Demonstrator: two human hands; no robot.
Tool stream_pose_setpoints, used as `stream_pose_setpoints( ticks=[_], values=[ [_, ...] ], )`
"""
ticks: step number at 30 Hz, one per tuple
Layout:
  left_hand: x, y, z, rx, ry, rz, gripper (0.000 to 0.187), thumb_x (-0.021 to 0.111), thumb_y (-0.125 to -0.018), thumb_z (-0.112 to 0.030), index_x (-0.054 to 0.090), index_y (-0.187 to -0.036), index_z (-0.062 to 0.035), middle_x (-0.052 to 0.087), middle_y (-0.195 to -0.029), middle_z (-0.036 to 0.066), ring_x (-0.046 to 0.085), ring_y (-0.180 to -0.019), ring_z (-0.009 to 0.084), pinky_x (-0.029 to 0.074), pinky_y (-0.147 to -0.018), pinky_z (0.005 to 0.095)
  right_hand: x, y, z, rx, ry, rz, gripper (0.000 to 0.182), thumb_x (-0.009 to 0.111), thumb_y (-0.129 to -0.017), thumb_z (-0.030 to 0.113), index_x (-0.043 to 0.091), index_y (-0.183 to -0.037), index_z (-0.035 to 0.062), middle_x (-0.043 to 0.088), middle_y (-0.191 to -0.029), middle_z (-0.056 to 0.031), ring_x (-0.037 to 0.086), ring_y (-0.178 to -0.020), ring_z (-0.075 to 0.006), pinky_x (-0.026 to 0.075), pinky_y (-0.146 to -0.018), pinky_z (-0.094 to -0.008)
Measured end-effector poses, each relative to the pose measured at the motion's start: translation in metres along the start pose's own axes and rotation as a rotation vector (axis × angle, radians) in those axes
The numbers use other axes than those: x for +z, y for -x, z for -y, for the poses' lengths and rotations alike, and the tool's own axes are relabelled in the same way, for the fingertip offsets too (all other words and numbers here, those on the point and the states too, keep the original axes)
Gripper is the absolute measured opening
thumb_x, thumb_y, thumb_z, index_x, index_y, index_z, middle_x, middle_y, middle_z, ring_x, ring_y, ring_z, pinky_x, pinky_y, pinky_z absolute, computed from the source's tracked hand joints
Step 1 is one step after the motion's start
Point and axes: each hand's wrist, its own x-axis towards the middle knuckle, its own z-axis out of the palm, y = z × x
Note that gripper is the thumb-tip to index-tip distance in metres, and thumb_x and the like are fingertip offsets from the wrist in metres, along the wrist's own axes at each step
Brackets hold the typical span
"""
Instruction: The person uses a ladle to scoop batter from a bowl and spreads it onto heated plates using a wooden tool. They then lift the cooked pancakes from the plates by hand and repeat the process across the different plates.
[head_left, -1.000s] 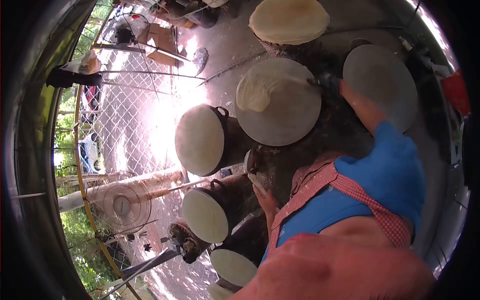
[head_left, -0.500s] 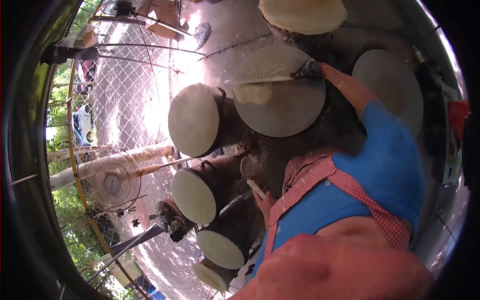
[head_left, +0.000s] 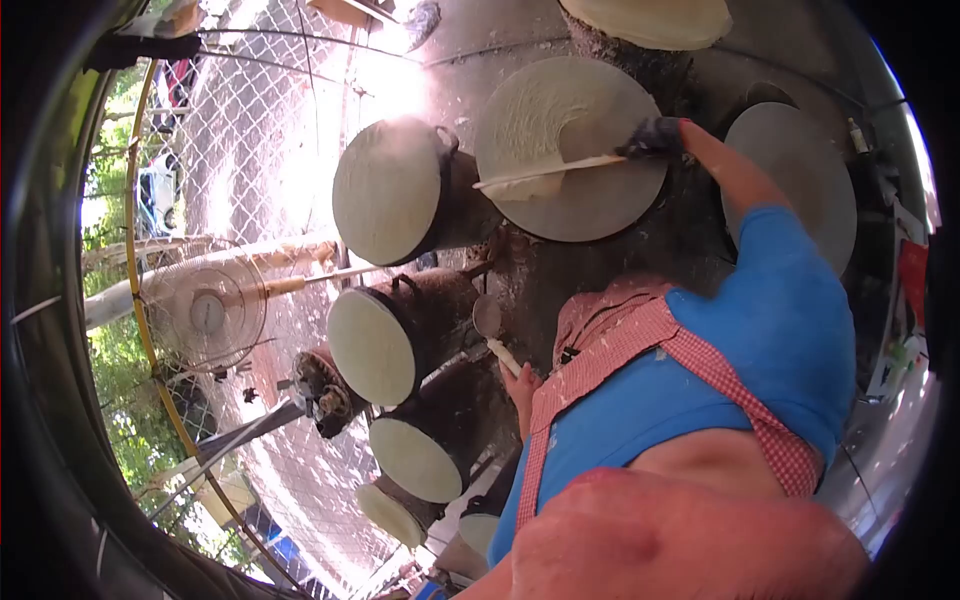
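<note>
My right hand [head_left: 652,139], in a dark glove, is closed around one end of a long, thin wooden spreader [head_left: 560,174]. The spreader lies across a round griddle [head_left: 625,195]. Pale batter [head_left: 530,105] coats the griddle's upper left part in a ridged layer, with some more along the blade; the right side shows grey metal. Down by the apron [head_left: 600,375], my left hand [head_left: 520,387] grips the batter-coated handle of a ladle [head_left: 487,316]. The ladle's round bowl points away from me, beside the drum-like stoves.
Pale rounds cover several griddles on the left, including the nearest one [head_left: 390,190] and another [head_left: 372,347]. A grey griddle [head_left: 795,190] stands at right; a pale-topped one [head_left: 655,20] is above. A fan [head_left: 205,312] stands by the wire fence [head_left: 235,130].
My right hand has swept the spreader over the griddle, down and outward, and batter now covers more of its left side. My left hand still holds the ladle. The camera view has shifted.
</note>
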Motion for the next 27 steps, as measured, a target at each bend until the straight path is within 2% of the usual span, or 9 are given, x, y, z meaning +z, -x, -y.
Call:
stream_pose_setpoints(
  ticks=[1, 5, 6, 11, 12, 17, 19, 23, 27],
  values=[
    [-0.003, 0.005, 0.002, -0.006, 0.012, -0.012, 0.066, 0.050, -0.080, 0.001, 0.016, -0.133, -0.0189, 0.035, -0.057, 0.000, 0.033, -0.041, 0.0084, 0.027, -0.036, 0.0223, 0.001, 0.004, -0.023, -0.279, 0.219, 0.067, 0.033, 0.055, -0.079, 0.016, 0.055, -0.111, 0.0056, 0.060, -0.099, -0.0100, 0.056, -0.089, -0.0152, 0.043, -0.078, -0.0268],
    [-0.003, 0.013, 0.002, -0.060, 0.033, -0.027, 0.066, 0.048, -0.080, 0.001, 0.015, -0.133, -0.0187, 0.035, -0.057, 0.000, 0.032, -0.042, 0.0086, 0.027, -0.037, 0.0223, -0.023, 0.021, 0.025, -0.111, 0.145, -0.069, 0.033, 0.053, -0.078, 0.010, 0.054, -0.110, 0.0055, 0.061, -0.094, -0.0094, 0.056, -0.088, -0.0165, 0.043, -0.078, -0.0273],
    [-0.002, 0.018, -0.002, -0.069, 0.041, -0.058, 0.066, 0.048, -0.080, 0.001, 0.014, -0.133, -0.0187, 0.035, -0.057, 0.001, 0.032, -0.041, 0.0088, 0.027, -0.037, 0.0226, -0.029, 0.004, 0.047, -0.449, 0.493, -0.208, 0.032, 0.052, -0.077, 0.008, 0.055, -0.108, 0.0059, 0.061, -0.092, -0.0092, 0.057, -0.086, -0.0174, 0.044, -0.076, -0.0281],
    [-0.017, 0.023, 0.009, -0.093, 0.103, -0.094, 0.067, 0.048, -0.080, 0.000, 0.013, -0.133, -0.0183, 0.035, -0.056, 0.001, 0.032, -0.039, 0.0096, 0.028, -0.036, 0.0236, -0.037, -0.056, 0.062, -0.984, 0.983, 0.056, 0.031, 0.049, -0.078, 0.007, 0.055, -0.108, 0.0079, 0.060, -0.093, -0.0112, 0.058, -0.078, -0.0263, 0.047, -0.069, -0.0329],
    [-0.019, 0.023, 0.009, -0.091, 0.094, -0.074, 0.067, 0.048, -0.080, 0.000, 0.012, -0.133, -0.0190, 0.035, -0.055, 0.002, 0.031, -0.039, 0.0100, 0.028, -0.036, 0.0240, -0.034, -0.038, 0.036, -0.521, 0.702, 0.139, 0.028, 0.049, -0.079, 0.009, 0.055, -0.106, 0.0081, 0.060, -0.093, -0.0129, 0.058, -0.079, -0.0275, 0.047, -0.070, -0.0331],
    [-0.007, 0.035, 0.008, -0.190, 0.199, -0.038, 0.066, 0.048, -0.080, -0.002, 0.013, -0.132, -0.0232, 0.032, -0.053, 0.001, 0.031, -0.038, 0.0098, 0.026, -0.034, 0.0242, -0.058, 0.064, 0.061, -0.871, 0.718, 0.243, 0.022, 0.046, -0.082, 0.013, 0.059, -0.098, 0.0061, 0.060, -0.088, -0.0151, 0.058, -0.077, -0.0280, 0.047, -0.068, -0.0330],
    [-0.011, 0.039, 0.009, -0.212, 0.234, -0.048, 0.066, 0.048, -0.080, -0.002, 0.013, -0.132, -0.0238, 0.031, -0.054, 0.000, 0.030, -0.038, 0.0090, 0.025, -0.034, 0.0232, -0.033, 0.079, 0.146, -0.181, 0.742, -0.111, 0.021, 0.048, -0.081, 0.013, 0.060, -0.096, 0.0044, 0.061, -0.080, -0.0130, 0.059, -0.069, -0.0269, 0.047, -0.064, -0.0333],
    [-0.017, 0.038, 0.011, -0.187, 0.207, -0.040, 0.068, 0.048, -0.080, -0.002, 0.012, -0.132, -0.0270, 0.032, -0.055, 0.000, 0.030, -0.038, 0.0087, 0.025, -0.034, 0.0221, -0.031, -0.014, 0.128, 0.355, 0.007, -0.045, 0.024, 0.056, -0.076, 0.017, 0.058, -0.094, 0.0018, 0.059, -0.088, -0.0152, 0.056, -0.071, -0.0250, 0.046, -0.065, -0.0325],
    [-0.042, 0.038, 0.003, -0.164, 0.186, 0.023, 0.068, 0.047, -0.079, -0.001, 0.013, -0.131, -0.0270, 0.031, -0.053, 0.000, 0.030, -0.038, 0.0089, 0.024, -0.033, 0.0221, -0.023, 0.083, 0.092, 0.360, 0.037, -0.129, 0.016, 0.055, -0.077, 0.018, 0.061, -0.086, 0.0054, 0.056, -0.074, -0.0096, 0.051, -0.058, -0.0180, 0.040, -0.052, -0.0296]
  ],
)
